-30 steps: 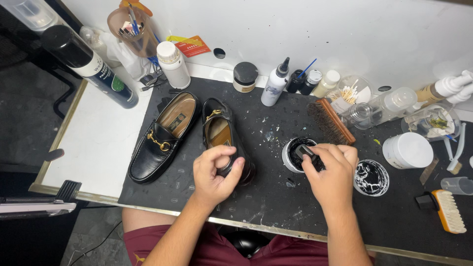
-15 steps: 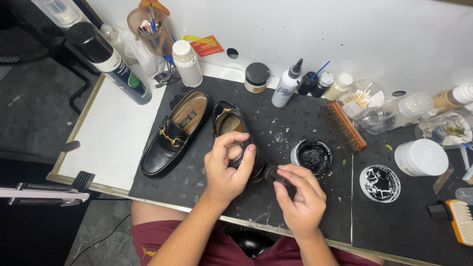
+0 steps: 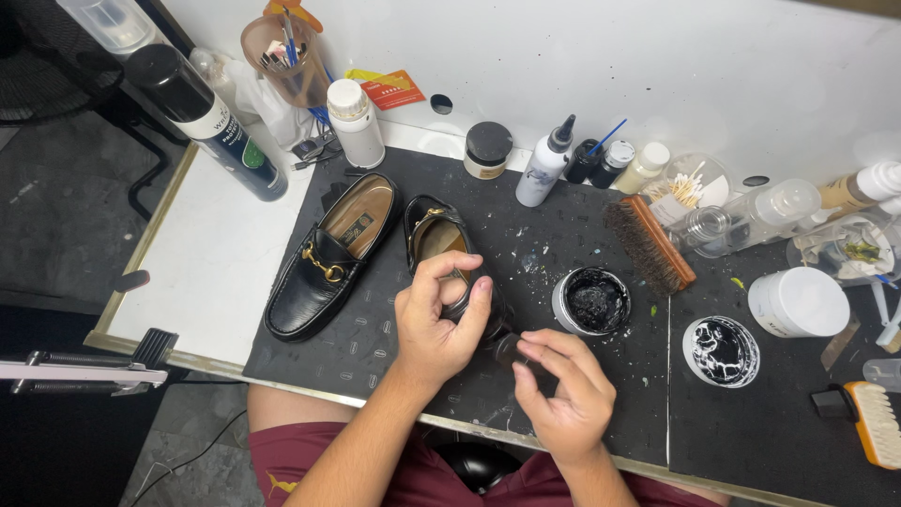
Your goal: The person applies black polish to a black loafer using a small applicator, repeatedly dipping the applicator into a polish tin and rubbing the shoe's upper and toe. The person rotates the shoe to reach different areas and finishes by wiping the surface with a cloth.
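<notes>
I see my left hand wrapped over the toe end of a black loafer, fingers curled around its sides, thumb across the top; the shoe lies on the black work mat with its open heel pointing to 12 o'clock. My right hand sits just at 4 o'clock of the left, fingers pinched together on a small dark applicator pressed against the shoe's toe; I cannot tell exactly what kind of applicator it is. The second black loafer, with a gold bit across the vamp, lies just beside the held shoe at 9 o'clock, untouched. An open tin of black polish stands near the right hand at 1 o'clock, and its lid, smeared black inside, lies farther out at 3 o'clock. A wooden brush rests at 1 o'clock beyond the tin.
</notes>
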